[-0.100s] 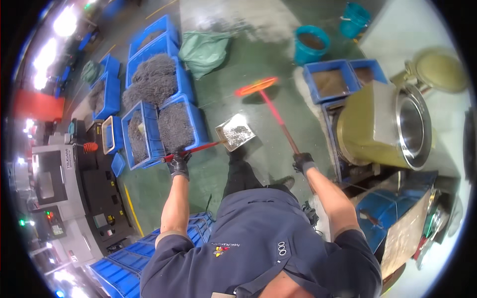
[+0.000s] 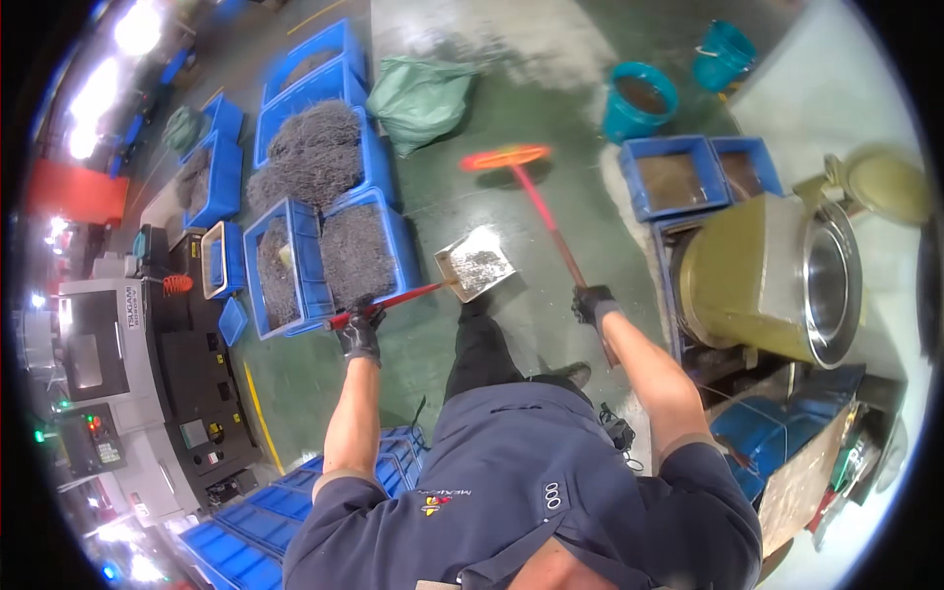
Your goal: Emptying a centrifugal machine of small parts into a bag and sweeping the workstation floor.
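My left hand point(image 2: 360, 332), in a dark glove, is closed round the red handle of a dustpan point(image 2: 462, 276). The pan is metal, lies low by my foot, and holds dark bits. My right hand point(image 2: 593, 305), also gloved, grips the long pink-and-brown handle of a broom point(image 2: 539, 200). Its orange head point(image 2: 505, 157) is beyond the pan, blurred by motion, with a dark shadow under it; I cannot tell whether it touches the floor.
Blue bins point(image 2: 356, 246) heaped with grey metal shavings stand at left, near a green sack point(image 2: 423, 101). To the right are teal buckets point(image 2: 639, 101), blue crates point(image 2: 669, 177) and an olive drum-shaped machine point(image 2: 752, 275). A grey machine point(image 2: 118, 344) stands far left.
The broom head has shifted away from me and turned more level. My view has swung slightly, so the surroundings sit further right. Both hands keep their grips.
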`<state>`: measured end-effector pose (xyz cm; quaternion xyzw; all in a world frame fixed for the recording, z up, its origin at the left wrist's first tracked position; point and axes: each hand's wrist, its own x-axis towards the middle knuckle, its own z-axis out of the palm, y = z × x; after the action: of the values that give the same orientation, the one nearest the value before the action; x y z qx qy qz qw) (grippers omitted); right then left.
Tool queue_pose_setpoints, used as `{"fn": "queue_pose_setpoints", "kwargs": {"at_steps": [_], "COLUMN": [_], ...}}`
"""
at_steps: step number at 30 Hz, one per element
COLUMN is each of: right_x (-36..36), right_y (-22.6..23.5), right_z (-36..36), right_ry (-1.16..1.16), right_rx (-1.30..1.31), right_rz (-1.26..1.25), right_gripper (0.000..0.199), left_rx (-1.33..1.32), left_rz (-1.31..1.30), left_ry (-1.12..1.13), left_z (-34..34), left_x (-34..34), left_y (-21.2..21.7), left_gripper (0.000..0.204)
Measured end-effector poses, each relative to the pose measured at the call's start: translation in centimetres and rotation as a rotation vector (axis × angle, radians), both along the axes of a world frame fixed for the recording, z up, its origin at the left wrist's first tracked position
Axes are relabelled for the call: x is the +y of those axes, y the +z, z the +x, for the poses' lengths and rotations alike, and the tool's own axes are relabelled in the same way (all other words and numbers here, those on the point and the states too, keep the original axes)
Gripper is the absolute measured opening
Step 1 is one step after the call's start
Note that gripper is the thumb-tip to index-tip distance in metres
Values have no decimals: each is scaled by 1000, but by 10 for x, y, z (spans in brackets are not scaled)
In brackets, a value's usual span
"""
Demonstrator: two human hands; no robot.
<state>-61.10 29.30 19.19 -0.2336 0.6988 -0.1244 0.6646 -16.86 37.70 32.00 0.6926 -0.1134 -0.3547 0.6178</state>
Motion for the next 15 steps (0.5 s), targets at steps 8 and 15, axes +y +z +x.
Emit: {"fn": "queue_pose_setpoints", "kwargs": {"at_steps": [8, 15], "right_x": [-261, -35], "right_y": [-104, -96], "right_z": [100, 26], "right_ry": [230, 1299], "right_rx": [281, 789], "right_rz": [157, -60], "right_gripper": [37, 37], "left_rx": [109, 85], "left_rz": [177, 168], "left_ry": [-163, -265], "left_z": [71, 124], "left_x": [-91, -153], "left_y": [-34, -20], "left_gripper": [32, 34]}}
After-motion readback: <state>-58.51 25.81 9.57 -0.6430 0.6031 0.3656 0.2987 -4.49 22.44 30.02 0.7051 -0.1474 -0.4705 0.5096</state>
